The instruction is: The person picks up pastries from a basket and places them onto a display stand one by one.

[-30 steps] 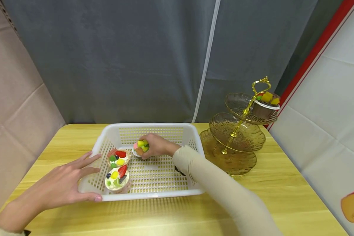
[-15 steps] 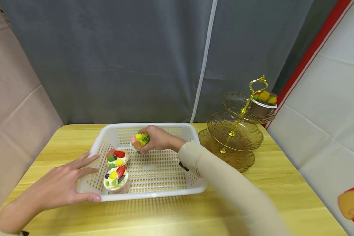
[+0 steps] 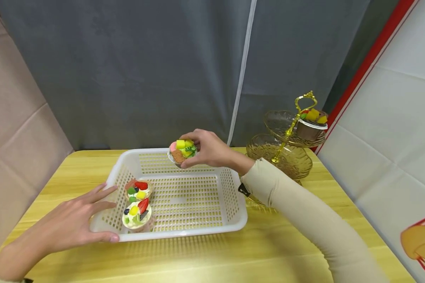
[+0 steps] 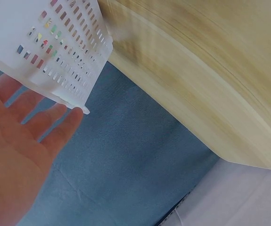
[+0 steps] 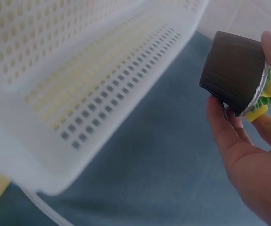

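My right hand (image 3: 214,151) grips a cupcake (image 3: 182,152) by its sides, above the back rim of the white plastic basket (image 3: 184,234). Yellow, pink and green pieces top this cupcake, and its dark brown cup (image 5: 234,66) shows in the right wrist view. My left hand (image 3: 76,220) rests at the basket's left end, fingers spread and fairly straight, fingertips against the rim; the left wrist view shows these fingers (image 4: 41,120) along the rim. Two cream-topped fruit cups, a rear one (image 3: 139,190) and a front one (image 3: 137,216), stand inside the basket's left part.
Right of the basket stands a tiered glass stand (image 3: 294,159) with a gold handle (image 3: 306,103), its lower part hidden by my right arm. A brown fruit-topped cupcake (image 3: 311,127) sits on its top tier. A grey curtain (image 3: 156,78) hangs behind the wooden table (image 3: 184,261).
My right hand has lifted the cupcake from inside the basket and moved it up and right, over the back rim. My left hand stays at the basket's left end.
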`<action>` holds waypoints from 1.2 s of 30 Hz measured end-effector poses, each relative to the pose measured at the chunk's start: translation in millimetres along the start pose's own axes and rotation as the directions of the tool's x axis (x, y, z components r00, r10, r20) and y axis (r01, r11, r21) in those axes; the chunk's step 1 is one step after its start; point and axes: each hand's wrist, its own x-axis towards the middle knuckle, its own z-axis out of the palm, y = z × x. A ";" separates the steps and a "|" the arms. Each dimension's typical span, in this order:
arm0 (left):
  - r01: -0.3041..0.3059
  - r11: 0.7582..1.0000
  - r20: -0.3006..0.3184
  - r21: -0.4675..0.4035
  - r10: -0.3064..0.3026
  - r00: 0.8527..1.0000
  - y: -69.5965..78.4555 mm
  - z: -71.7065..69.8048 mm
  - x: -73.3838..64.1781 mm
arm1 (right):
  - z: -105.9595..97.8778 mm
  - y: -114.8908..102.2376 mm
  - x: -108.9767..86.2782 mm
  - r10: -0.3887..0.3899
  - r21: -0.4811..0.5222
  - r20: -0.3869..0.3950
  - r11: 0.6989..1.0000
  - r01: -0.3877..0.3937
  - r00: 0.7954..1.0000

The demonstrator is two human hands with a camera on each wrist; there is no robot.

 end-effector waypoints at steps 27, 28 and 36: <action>0.006 1.000 -0.001 0.013 -0.006 1.000 -4.8 4.5 -1.1 | -79.5 -7.4 -90.0 0.043 0.037 -0.278 0.999 -0.034 0.960; 0.006 1.000 0.004 0.012 -0.006 1.000 -5.2 4.4 -0.8 | -82.8 -6.4 -92.7 0.049 0.028 -0.288 0.999 -0.043 0.956; 0.018 1.000 0.020 -0.001 -0.018 1.000 -4.5 4.3 2.3 | -109.8 0.3 -113.3 0.120 0.023 -0.371 0.993 -0.120 0.921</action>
